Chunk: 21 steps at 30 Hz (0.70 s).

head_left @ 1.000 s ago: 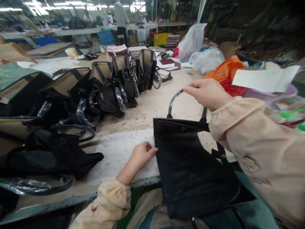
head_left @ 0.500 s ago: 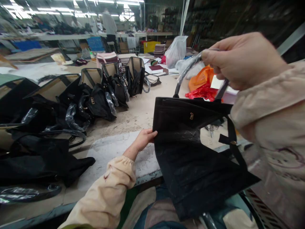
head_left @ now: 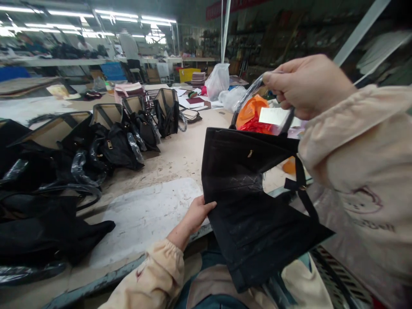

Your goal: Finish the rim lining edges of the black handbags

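Observation:
A black handbag [head_left: 251, 171] hangs tilted over the table's front edge and my lap, its mouth spread so that the dark inside shows with a small gold zip pull [head_left: 250, 153]. My right hand [head_left: 312, 86] grips its plastic-wrapped handle [head_left: 249, 94] up high, fingers closed. Lower down, my left hand [head_left: 198, 213] pinches the bag's left edge, thumb on the near side and the other fingers partly hidden behind it. A dark side strap [head_left: 302, 189] with a gold fitting dangles at the bag's right.
Several black handbags [head_left: 119, 146] with tan insides stand along the table's left. One black bag [head_left: 41, 227] lies at the near left. A white sheet [head_left: 151, 210] covers part of the tabletop. Orange and red plastic bags [head_left: 254, 109] lie behind my bag. A person [head_left: 128, 47] stands far back.
The camera view has turned slightly right. My left hand has slid a little down the bag's edge, and the mouth looks somewhat wider. Both hands keep their grip.

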Each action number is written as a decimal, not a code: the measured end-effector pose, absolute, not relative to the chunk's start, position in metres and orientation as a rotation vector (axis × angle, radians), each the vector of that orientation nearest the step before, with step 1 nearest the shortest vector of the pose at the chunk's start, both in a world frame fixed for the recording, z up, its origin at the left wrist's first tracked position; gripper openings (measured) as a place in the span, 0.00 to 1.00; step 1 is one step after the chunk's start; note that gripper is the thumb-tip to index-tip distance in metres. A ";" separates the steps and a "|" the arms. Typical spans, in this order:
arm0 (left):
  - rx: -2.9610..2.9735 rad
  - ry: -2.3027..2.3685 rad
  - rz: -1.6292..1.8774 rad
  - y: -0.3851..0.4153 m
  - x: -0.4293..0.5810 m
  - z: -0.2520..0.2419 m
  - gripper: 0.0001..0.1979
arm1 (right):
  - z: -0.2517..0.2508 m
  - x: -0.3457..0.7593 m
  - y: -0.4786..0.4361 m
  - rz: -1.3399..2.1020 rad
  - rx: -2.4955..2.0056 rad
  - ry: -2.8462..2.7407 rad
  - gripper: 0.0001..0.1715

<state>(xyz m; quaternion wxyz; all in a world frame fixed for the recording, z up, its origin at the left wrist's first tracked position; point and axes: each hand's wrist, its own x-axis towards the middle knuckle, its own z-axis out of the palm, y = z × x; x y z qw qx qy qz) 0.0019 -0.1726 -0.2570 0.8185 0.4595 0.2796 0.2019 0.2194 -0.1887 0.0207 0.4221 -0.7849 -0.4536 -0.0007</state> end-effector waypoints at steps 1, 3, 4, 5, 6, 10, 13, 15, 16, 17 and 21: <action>0.974 0.577 0.391 -0.175 0.000 -0.257 0.16 | 0.020 0.220 -0.191 0.004 -1.959 -1.135 0.12; 0.956 0.523 0.317 -0.178 -0.004 -0.254 0.17 | 0.018 0.222 -0.196 0.031 -1.959 -1.129 0.13; 0.947 0.497 0.295 -0.179 -0.006 -0.251 0.18 | 0.016 0.223 -0.198 0.045 -1.967 -1.123 0.13; 0.948 0.479 0.288 -0.179 -0.007 -0.249 0.20 | 0.014 0.223 -0.200 0.054 -1.969 -1.118 0.12; 0.971 0.482 0.298 -0.180 -0.007 -0.247 0.21 | 0.012 0.221 -0.202 0.061 -1.968 -1.127 0.12; 1.304 0.816 0.481 -0.181 0.002 -0.255 0.22 | 0.006 0.206 -0.212 0.030 -1.925 -1.247 0.13; 1.427 1.016 0.559 -0.179 0.009 -0.269 0.16 | 0.007 0.193 -0.220 -0.024 -1.908 -1.352 0.15; 1.436 1.031 0.567 -0.179 0.010 -0.277 0.13 | 0.008 0.189 -0.224 -0.078 -1.905 -1.415 0.16; 1.438 1.026 0.560 -0.179 0.009 -0.280 0.12 | 0.008 0.189 -0.226 -0.104 -1.907 -1.432 0.16; 1.436 1.010 0.540 -0.180 0.007 -0.281 0.12 | 0.008 0.191 -0.227 -0.126 -1.909 -1.436 0.16; 1.416 0.909 0.407 -0.185 -0.006 -0.281 0.12 | 0.000 0.208 -0.227 -0.135 -1.894 -1.357 0.15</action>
